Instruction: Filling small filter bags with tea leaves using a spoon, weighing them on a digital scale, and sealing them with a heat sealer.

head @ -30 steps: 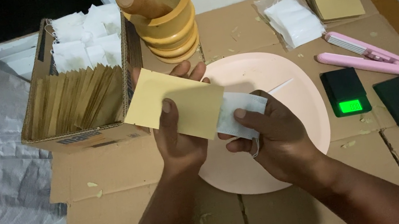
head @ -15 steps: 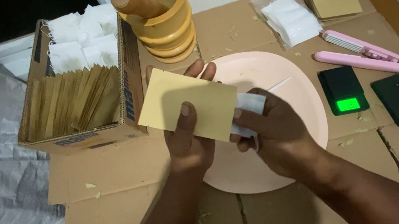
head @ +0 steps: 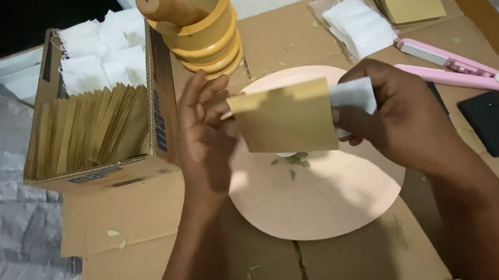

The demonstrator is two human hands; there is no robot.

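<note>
Apparently both hands, left (head: 205,137) and right (head: 399,117), pinch a brown envelope (head: 286,120) above the plate (head: 321,196), catching crumbs, while a white sachet (head: 352,96) pokes out.

left hand (head: 204,134): raised, fingers spread upright | right hand (head: 395,114): raised, fingers pinched together

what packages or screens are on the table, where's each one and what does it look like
Cardboard box: left of the plate, open, brown with blue print, filled with tan envelopes and white sachets.
Clear plastic bag: far right of the mortar, holding white sachets.
Tan envelope: held in both hands over the pink plate, flat, rectangular.
Dark slab: right side, black, rectangular, possibly a phone with its screen off.
</note>
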